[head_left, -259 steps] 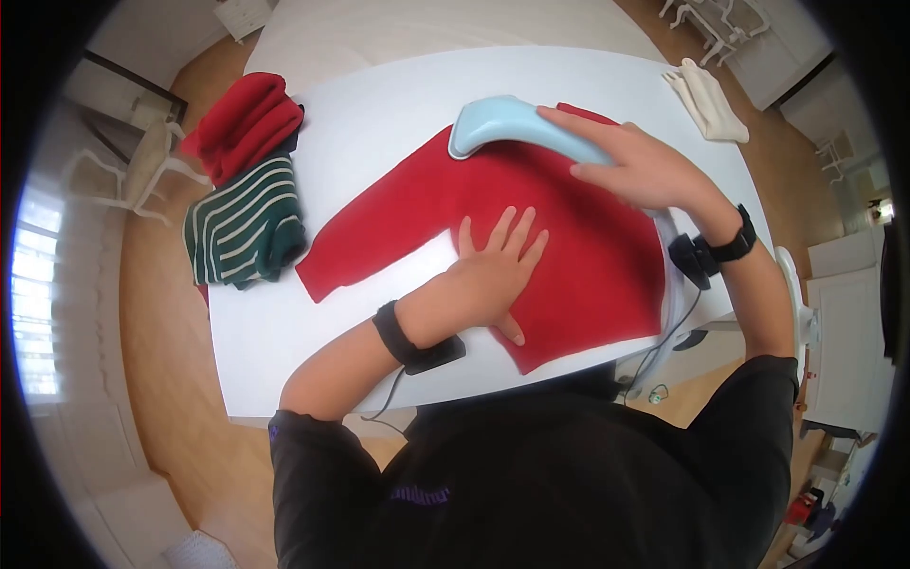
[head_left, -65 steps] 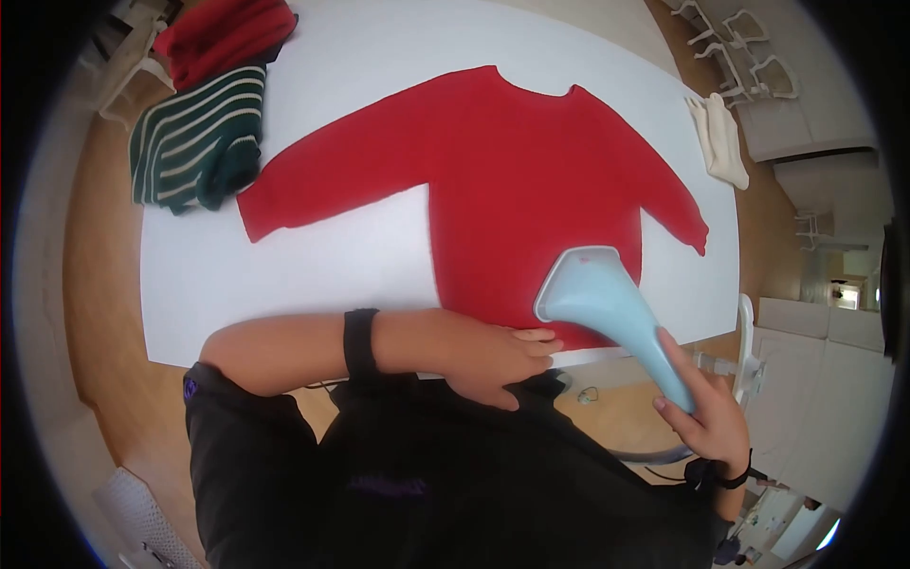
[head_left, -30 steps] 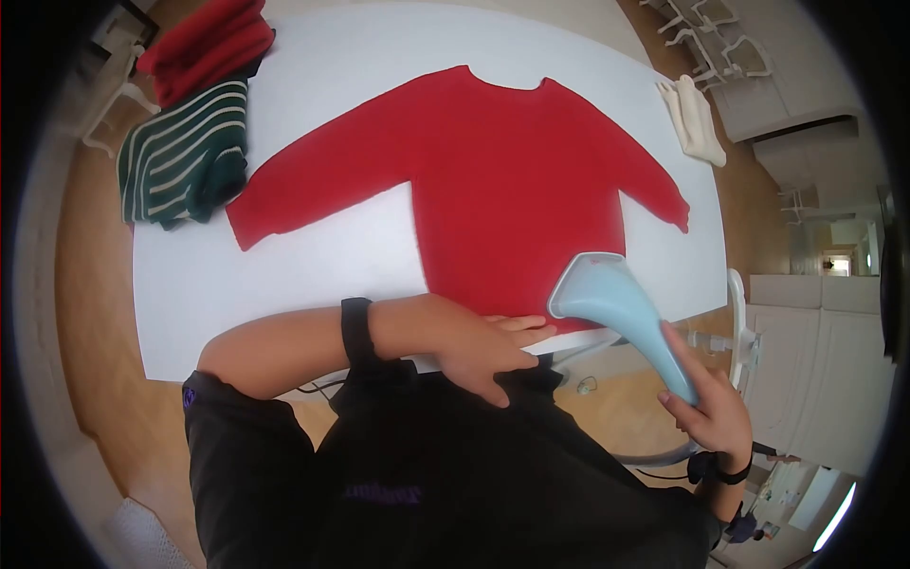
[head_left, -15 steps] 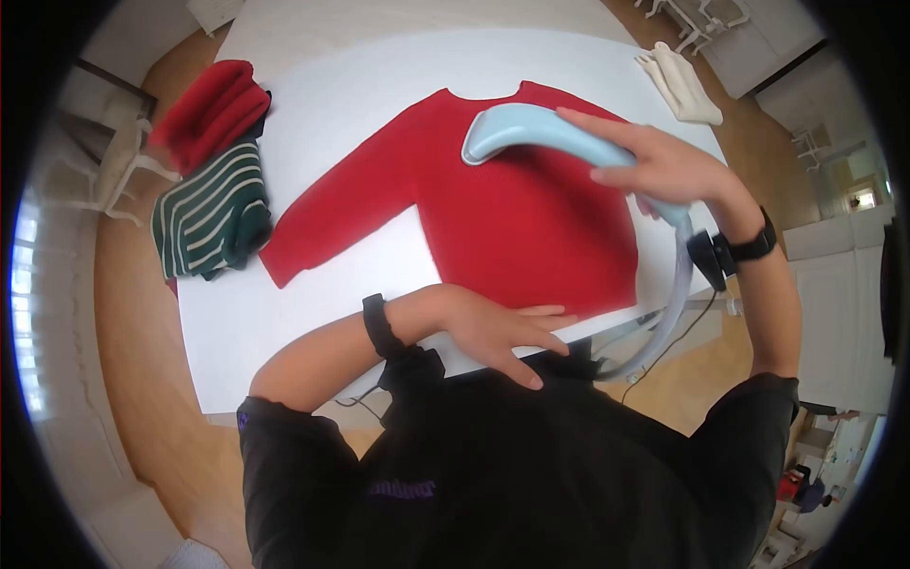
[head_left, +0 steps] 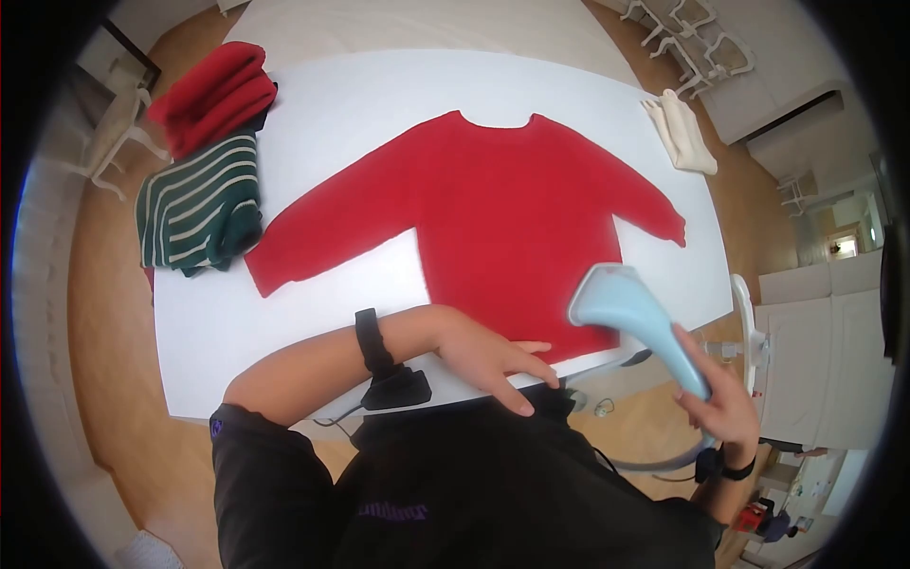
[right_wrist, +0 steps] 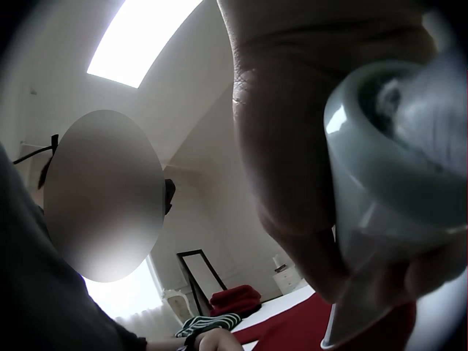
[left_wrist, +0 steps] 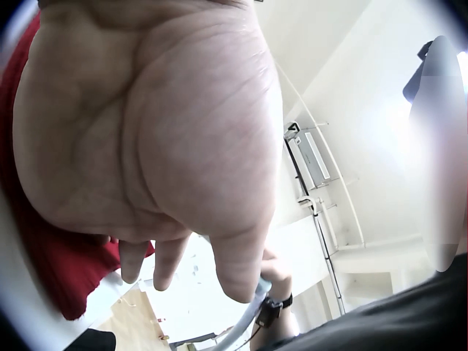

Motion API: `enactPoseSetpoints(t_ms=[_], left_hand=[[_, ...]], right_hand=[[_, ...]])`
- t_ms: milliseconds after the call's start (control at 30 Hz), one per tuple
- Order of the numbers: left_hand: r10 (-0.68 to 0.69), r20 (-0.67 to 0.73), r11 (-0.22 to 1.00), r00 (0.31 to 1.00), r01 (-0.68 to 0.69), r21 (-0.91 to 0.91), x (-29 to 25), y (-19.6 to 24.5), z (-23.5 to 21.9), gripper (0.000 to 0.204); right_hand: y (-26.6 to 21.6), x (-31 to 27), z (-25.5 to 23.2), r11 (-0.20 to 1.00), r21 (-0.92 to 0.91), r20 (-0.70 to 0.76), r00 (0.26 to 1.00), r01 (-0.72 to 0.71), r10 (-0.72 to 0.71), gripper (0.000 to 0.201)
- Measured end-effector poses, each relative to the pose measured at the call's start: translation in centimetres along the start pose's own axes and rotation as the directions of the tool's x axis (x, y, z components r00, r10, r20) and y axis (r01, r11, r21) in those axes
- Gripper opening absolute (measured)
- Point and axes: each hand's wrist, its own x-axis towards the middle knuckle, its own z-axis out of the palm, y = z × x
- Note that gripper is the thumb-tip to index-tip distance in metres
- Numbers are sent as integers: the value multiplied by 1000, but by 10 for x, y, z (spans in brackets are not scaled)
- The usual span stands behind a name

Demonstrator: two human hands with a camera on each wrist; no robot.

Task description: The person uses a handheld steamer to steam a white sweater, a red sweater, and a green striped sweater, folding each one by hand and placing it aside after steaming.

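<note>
A red sweater [head_left: 512, 209] lies spread flat on the white table [head_left: 332, 294], sleeves out to both sides and neckline at the far end. My right hand [head_left: 722, 398] grips the handle of a light blue garment steamer [head_left: 621, 303], whose head is over the sweater's lower right side. In the right wrist view the fingers wrap the steamer's handle [right_wrist: 365, 190], where the hose joins. My left hand [head_left: 488, 356] rests at the sweater's bottom hem by the table's near edge, fingers extended; the left wrist view shows its palm and straight fingers [left_wrist: 238, 267].
Folded clothes are stacked at the table's left: a red garment [head_left: 213, 100] and a green-and-white striped one [head_left: 201, 204]. A folded cream garment [head_left: 681, 133] lies at the far right corner. The steamer's hose [head_left: 664, 465] runs down beside my body. White chairs [head_left: 697, 43] stand beyond.
Half a second ago the steamer was near the sweater's neckline; my right hand has brought it down to the lower right side. My left hand stays by the hem.
</note>
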Motion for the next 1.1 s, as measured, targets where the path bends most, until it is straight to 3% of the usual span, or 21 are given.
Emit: enactPoseSetpoints(t_ms=[67,200,267,333,467,500,533,633,800,900,967,1100], left_hand=[[1,10,1000,1000,-1,-12,-1,-2,-3,85],[-36,21,988,999,39,-151,-6,3,-9,83],[-80,23,980,997,83,-182,-7,6,-11,83],[-71,-13,982,997,67,-174,-6,3,-9,85],[-110,-46,991,993,106,-81,-9,17,-10,90],[-121,-57,981,991,111,-159,-11,24,-10,94],[-131,-70,966,989,112,-235,-12,30,-10,99],[-91,-105,986,990,75,-148,-7,17,-7,105],[-112,-73,971,991,94,-220,-11,24,-8,105],[-37,-89,982,995,19,-186,-5,7,-4,104],[-70,-71,982,995,56,-180,-5,6,-6,104],[-92,-43,983,995,84,-161,-4,9,-9,103]], right_hand=[[16,-7,10,992,-114,-44,997,58,-64,82],[7,12,10,991,-115,-92,993,68,-78,81],[4,39,-3,965,-186,-52,979,184,-196,83],[-13,65,-22,977,-144,22,988,155,-153,84],[-47,121,-48,952,-238,48,981,193,-187,82],[-52,134,-51,942,-265,68,978,206,-195,81],[-56,147,-52,941,-266,55,978,209,-202,81],[-62,176,-52,953,-219,17,978,209,-210,79],[-44,146,-58,957,-189,-35,973,218,-229,79],[-13,110,-60,986,-84,-90,984,146,-154,79],[6,96,-60,993,-114,-148,989,11,-28,79],[31,96,-54,998,-13,-190,980,-54,51,79]])
